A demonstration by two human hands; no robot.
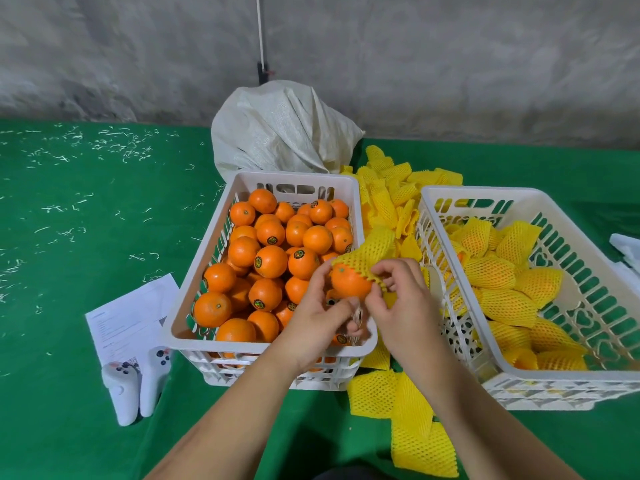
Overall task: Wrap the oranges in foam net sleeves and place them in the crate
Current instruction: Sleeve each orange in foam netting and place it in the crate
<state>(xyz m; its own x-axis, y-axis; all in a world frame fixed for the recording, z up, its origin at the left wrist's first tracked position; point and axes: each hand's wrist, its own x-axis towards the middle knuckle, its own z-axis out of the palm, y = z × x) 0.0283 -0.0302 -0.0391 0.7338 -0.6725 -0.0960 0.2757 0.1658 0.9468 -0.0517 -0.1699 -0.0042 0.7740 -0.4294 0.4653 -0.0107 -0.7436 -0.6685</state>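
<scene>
Lying at the far left of the green surface (69,341), a printed sheet (131,313) sits under two white controllers (136,386). Next comes the left crate (263,348), heaped with bare oranges (270,261), a pale sack (277,133) slumped behind it. Over that crate's near right corner the two hands meet. The left hand (318,317) curls round an orange (349,282) from below and from the left, thumb and fingers closed on it. A yellow sleeve (367,254) sits over the top of that orange, its free end sticking up and to the right. The right hand (405,303) pinches the sleeve's lower edge, just to the right of the fruit, fingers bent tight on the net. So the orange lies between the two hands, touching both. Loose sleeves (391,199) are piled between the crates, and more trail toward the near edge. The right crate (588,375) holds wrapped oranges (491,271).
</scene>
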